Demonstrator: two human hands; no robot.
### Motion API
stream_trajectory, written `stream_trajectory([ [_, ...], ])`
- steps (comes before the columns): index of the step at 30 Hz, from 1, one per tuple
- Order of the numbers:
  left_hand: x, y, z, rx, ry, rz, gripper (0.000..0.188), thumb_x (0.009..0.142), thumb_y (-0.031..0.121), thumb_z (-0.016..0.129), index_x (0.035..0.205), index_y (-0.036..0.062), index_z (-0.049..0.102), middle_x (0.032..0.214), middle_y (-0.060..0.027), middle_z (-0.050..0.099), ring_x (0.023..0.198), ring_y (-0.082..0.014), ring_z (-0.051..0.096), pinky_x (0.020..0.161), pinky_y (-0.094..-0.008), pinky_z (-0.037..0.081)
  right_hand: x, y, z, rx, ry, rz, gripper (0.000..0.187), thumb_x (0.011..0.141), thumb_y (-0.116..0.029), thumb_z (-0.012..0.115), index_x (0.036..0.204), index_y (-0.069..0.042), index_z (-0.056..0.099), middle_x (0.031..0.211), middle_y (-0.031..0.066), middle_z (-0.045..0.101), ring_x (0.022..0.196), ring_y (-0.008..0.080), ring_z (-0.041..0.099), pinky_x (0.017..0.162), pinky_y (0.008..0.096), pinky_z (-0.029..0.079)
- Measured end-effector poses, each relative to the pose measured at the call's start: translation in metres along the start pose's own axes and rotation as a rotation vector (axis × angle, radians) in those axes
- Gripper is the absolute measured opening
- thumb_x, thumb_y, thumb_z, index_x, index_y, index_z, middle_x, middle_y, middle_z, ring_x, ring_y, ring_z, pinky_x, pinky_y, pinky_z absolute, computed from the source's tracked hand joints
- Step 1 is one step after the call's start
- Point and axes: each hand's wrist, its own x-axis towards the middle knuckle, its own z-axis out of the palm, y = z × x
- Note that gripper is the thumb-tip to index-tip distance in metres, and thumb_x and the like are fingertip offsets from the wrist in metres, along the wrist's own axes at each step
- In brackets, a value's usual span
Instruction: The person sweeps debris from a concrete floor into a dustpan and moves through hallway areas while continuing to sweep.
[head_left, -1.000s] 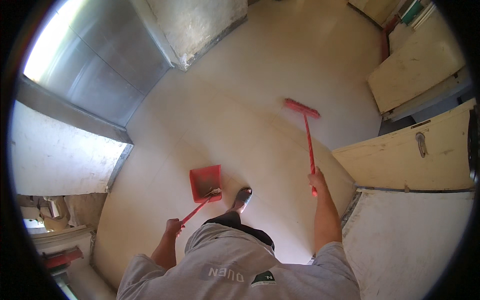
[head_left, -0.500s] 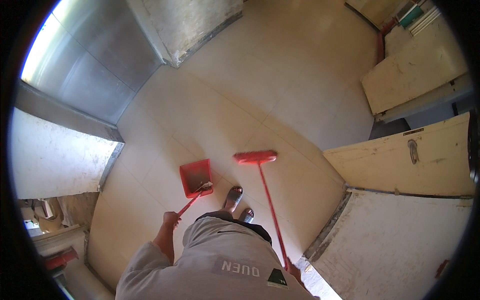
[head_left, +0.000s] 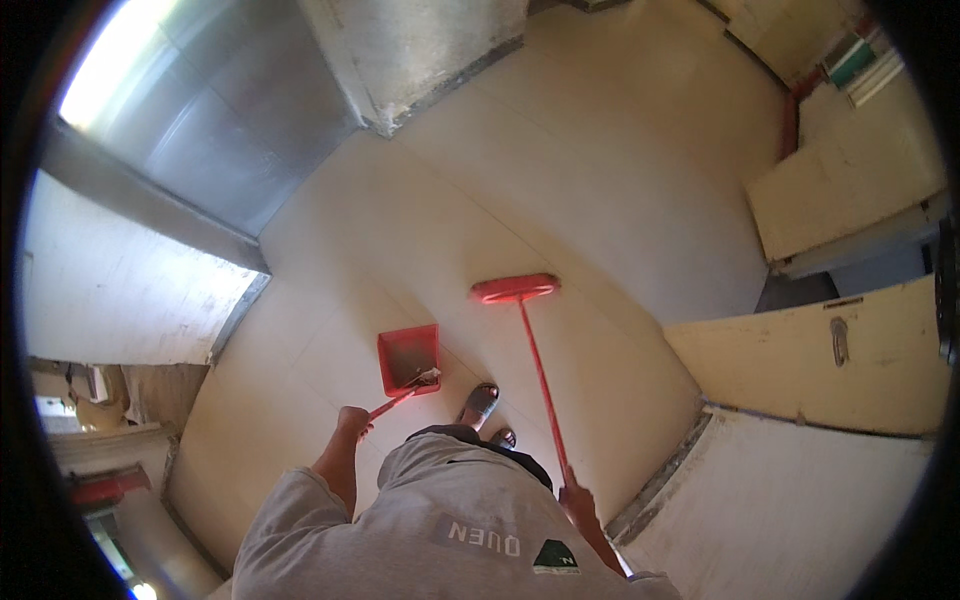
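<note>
My left hand [head_left: 354,423] is closed around the short red handle of a dustpan [head_left: 409,352]. The red, square pan is left of my feet, with some pale debris [head_left: 428,377] at its handle end. On my right side, my right hand [head_left: 576,503] grips the long red stick of a broom [head_left: 537,365]. The broom's wide red head [head_left: 515,289] is farther out on the floor, ahead and to the right of the dustpan and apart from it. Both hands have their fingers wrapped, partly hidden by the handles and viewing angle.
Beige tiled floor [head_left: 600,210] stretches ahead. My sandalled feet [head_left: 482,400] stand between dustpan and broom. A yellowish door [head_left: 810,350] with a metal handle juts in from the right, above a white wall [head_left: 770,510]. Wall corners [head_left: 385,120] stick out on the left.
My right hand has moved up and forward with the broom, its head now slightly farther out. The dustpan is still in my left hand. The whole view has shifted a little.
</note>
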Motion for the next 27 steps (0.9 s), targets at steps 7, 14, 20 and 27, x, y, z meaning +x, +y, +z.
stream_trajectory([
  [7, 0.026, -0.029, 0.006, 0.251, -0.061, 0.183, 0.025, 0.092, 0.020, 0.052, 0.077, 0.0067, 0.067, 0.060, -0.0037, 0.062, 0.049, -0.0172, 0.061, 0.045, -0.0340, 0.049, 0.185, -0.066, -0.111, 0.285, 0.085, 0.026, 0.067, 0.085, -0.015, 0.055, 0.146, -0.022, 0.030, 0.074, 0.0138, 0.064, 0.053, 0.0209, 0.062, 0.047, 0.0351, 0.050],
  [14, 0.058, -0.064, 0.039, 0.225, 0.095, 0.191, 0.015, 0.081, 0.018, 0.062, 0.084, 0.0056, 0.070, 0.076, -0.0087, 0.070, 0.069, -0.0222, 0.069, 0.065, -0.0335, 0.054, 0.226, -0.132, -0.225, 0.318, 0.035, -0.105, 0.070, 0.084, -0.017, 0.059, 0.146, -0.012, 0.028, 0.068, 0.0101, 0.058, 0.048, 0.0186, 0.056, 0.044, 0.0338, 0.047],
  [20, 0.013, -0.041, 0.034, 0.007, 0.194, 0.032, 0.023, 0.077, 0.021, 0.064, 0.081, -0.0008, 0.069, 0.079, -0.0179, 0.069, 0.074, -0.0284, 0.069, 0.070, -0.0372, 0.054, 0.156, -0.156, -0.259, -0.011, 0.017, -0.270, 0.063, 0.085, -0.025, 0.058, 0.143, -0.016, 0.036, 0.085, 0.0230, 0.065, 0.070, 0.0339, 0.066, 0.064, 0.0409, 0.052],
  [27, 0.013, -0.037, 0.039, 0.101, 0.143, -0.004, 0.019, 0.078, 0.019, 0.062, 0.078, 0.0011, 0.070, 0.073, -0.0162, 0.068, 0.071, -0.0281, 0.069, 0.065, -0.0359, 0.054, 0.203, -0.248, -0.314, -0.444, -0.265, -0.536, 0.057, 0.091, -0.030, 0.050, 0.143, -0.036, 0.027, 0.086, 0.0221, 0.065, 0.077, 0.0412, 0.063, 0.068, 0.0494, 0.049],
])
